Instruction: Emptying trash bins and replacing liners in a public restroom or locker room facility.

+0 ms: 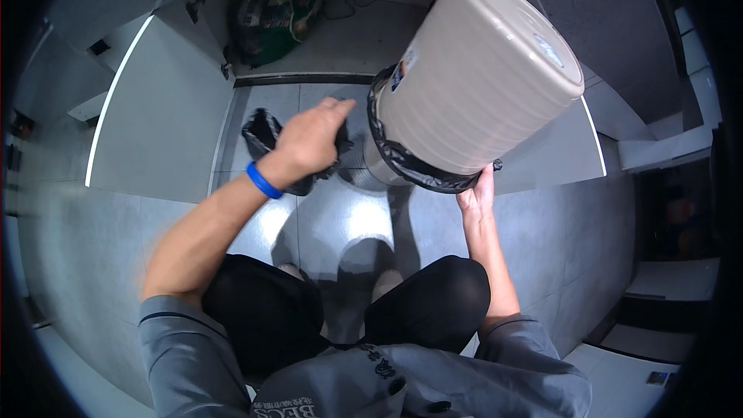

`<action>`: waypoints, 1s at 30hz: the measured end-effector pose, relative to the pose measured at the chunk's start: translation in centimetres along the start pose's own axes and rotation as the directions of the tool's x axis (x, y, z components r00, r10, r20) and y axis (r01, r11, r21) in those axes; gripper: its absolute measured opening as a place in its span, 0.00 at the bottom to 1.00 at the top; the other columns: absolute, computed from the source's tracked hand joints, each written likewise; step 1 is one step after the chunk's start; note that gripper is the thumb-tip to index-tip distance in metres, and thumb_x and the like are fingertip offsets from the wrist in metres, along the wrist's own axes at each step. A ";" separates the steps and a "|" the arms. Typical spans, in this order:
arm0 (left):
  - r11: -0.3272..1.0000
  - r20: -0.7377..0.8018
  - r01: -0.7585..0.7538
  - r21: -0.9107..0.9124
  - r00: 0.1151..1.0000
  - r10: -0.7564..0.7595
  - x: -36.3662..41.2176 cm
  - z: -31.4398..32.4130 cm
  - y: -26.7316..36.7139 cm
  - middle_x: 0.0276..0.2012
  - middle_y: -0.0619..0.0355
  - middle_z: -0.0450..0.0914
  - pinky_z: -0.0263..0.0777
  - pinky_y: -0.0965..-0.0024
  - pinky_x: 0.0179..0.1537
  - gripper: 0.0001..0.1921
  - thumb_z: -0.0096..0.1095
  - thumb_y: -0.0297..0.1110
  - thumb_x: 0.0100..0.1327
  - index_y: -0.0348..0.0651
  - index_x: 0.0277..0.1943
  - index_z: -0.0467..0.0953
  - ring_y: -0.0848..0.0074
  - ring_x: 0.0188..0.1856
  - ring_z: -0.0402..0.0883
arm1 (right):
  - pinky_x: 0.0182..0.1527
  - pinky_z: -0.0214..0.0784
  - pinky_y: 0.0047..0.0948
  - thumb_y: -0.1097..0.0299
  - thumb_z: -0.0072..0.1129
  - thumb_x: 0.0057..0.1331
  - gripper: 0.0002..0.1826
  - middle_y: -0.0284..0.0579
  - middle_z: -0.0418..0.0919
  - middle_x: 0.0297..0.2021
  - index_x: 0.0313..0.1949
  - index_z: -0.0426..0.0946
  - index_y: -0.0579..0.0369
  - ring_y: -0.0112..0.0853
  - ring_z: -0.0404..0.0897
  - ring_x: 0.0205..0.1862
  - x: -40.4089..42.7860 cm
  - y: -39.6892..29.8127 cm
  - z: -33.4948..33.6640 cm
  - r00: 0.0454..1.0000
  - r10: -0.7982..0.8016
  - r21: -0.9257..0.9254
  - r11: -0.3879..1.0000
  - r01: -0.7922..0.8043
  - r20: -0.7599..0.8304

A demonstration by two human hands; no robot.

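A beige ribbed plastic trash bin is tipped with its base up and towards the upper right. Black plastic liner is folded around its rim, which faces down to the lower left. My right hand grips the bin by this lined rim, its fingers partly hidden behind it. My left hand, a blue wristband on its wrist, is left of the bin, slightly blurred, its fingers pointing to the upper right. Crumpled black plastic shows beneath and beside this hand; whether the hand holds it cannot be seen.
An open cabinet stands ahead, its left door and right door swung out on both sides. Inside lie a green bag and a dark cable. The grey tiled floor lies below my hands.
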State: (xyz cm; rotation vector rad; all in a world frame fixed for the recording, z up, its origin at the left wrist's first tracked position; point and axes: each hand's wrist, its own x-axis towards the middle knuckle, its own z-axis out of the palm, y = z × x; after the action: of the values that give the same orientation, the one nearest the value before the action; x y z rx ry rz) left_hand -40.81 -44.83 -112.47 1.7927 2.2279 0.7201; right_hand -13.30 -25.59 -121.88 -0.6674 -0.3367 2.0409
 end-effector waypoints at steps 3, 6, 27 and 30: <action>0.998 0.099 0.061 -0.026 0.993 -0.058 0.8 1.1 3.2 0.53 0.46 0.73 0.72 0.56 0.52 0.32 0.54 0.13 0.44 0.36 0.57 0.68 0.50 0.52 0.75 | 0.56 0.75 0.46 0.62 0.40 0.75 0.19 0.55 0.76 0.54 0.56 0.69 0.65 0.43 0.78 0.54 -0.2 -0.7 0.2 1.000 0.014 0.041 0.999 -0.015 0.008; 0.999 -0.020 0.024 -0.031 1.000 -0.024 1.2 0.3 3.2 0.54 0.47 0.71 0.73 0.55 0.49 0.30 0.54 0.14 0.45 0.39 0.57 0.68 0.49 0.50 0.76 | 0.55 0.76 0.45 0.62 0.42 0.74 0.19 0.54 0.77 0.53 0.54 0.70 0.65 0.44 0.79 0.53 -0.3 -2.0 0.6 0.988 0.099 0.179 0.977 -0.118 0.115; 0.593 -0.299 -0.482 0.646 0.555 0.776 7.1 -2.4 5.9 0.31 0.65 0.70 0.72 0.78 0.19 0.09 0.60 0.32 0.52 0.52 0.33 0.66 0.80 0.19 0.74 | 0.61 0.65 0.38 0.63 0.68 0.60 0.29 0.43 0.76 0.56 0.59 0.70 0.56 0.36 0.74 0.56 -3.2 -3.5 0.7 0.782 -0.129 -0.789 -0.007 0.614 0.609; 0.603 -0.287 -0.488 0.631 0.576 0.765 7.1 -2.2 6.6 0.34 0.64 0.71 0.73 0.76 0.21 0.08 0.59 0.30 0.52 0.51 0.34 0.66 0.77 0.21 0.76 | 0.58 0.67 0.34 0.75 0.66 0.57 0.22 0.41 0.80 0.50 0.53 0.75 0.58 0.32 0.77 0.52 0.1 -3.9 1.0 0.758 -0.063 -0.760 -0.074 0.645 0.649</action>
State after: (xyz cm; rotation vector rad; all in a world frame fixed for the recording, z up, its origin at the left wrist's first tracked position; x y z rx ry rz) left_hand -37.87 -37.59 -106.40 3.1349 2.1153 0.9260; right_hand -11.18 -23.36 -119.23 -0.7279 -2.1817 0.9865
